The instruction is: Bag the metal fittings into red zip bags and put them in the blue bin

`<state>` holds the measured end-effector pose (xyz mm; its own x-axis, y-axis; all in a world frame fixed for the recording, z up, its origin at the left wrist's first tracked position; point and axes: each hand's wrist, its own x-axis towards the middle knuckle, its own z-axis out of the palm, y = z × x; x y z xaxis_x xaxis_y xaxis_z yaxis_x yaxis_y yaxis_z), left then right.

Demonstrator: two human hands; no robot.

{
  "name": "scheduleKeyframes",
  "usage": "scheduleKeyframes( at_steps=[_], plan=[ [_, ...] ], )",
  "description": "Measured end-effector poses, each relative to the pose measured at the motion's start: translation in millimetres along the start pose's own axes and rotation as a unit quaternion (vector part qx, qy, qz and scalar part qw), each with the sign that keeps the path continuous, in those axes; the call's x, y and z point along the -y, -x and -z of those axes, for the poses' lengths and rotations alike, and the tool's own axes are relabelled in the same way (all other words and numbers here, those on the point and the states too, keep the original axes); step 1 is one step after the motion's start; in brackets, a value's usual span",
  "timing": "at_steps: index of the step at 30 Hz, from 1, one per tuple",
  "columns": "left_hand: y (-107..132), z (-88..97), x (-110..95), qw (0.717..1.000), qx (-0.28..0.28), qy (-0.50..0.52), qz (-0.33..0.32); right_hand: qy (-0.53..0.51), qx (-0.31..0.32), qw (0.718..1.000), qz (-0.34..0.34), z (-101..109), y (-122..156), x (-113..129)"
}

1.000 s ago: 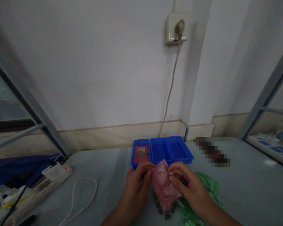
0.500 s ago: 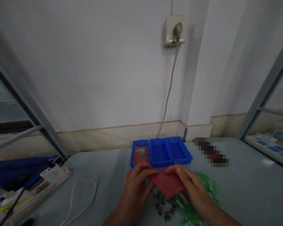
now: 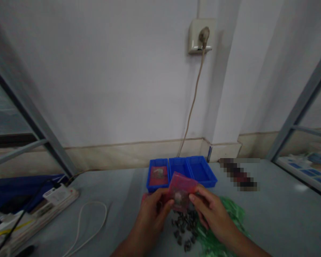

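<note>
A pink translucent plastic bag is held up between both hands, with a greyish content showing through its lower part. My left hand pinches its left edge, and my right hand grips the right edge between thumb and fingers. Beneath the bag, several small dark metal pieces lie in a loose pile on the table. Green plastic wrapping lies partly under my right hand. Behind the hands, the left blue tray contains another pink bag. More pink plastic shows beside my left hand, mostly hidden.
Two more blue trays adjoin the left one near the wall. A white cable loops over the table at left, near a power strip. A plugged-in cord hangs down the wall. A pixelated dark item lies at right.
The pink bag has been tilted upright and raised, so its contents now show. Both hands have turned with it, and more of the metal pile is visible.
</note>
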<state>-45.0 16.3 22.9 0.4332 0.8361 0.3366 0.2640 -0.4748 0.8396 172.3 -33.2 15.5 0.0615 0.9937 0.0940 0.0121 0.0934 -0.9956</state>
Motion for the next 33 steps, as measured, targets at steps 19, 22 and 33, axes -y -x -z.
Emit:
scheduleKeyframes(
  at_steps=[19,22,33],
  plan=[
    [8,-1.9,7,0.992,0.027,-0.054,-0.106,-0.036,-0.045,0.998,0.018,1,-8,-7],
    [6,-1.3,6,0.993,0.010,-0.063,-0.096,-0.031,-0.027,0.999,0.007,0,-6,-5],
    [3,-2.3,2,0.996,-0.082,-0.036,-0.021,0.011,0.042,0.999,0.015,-5,2,3]
  ],
)
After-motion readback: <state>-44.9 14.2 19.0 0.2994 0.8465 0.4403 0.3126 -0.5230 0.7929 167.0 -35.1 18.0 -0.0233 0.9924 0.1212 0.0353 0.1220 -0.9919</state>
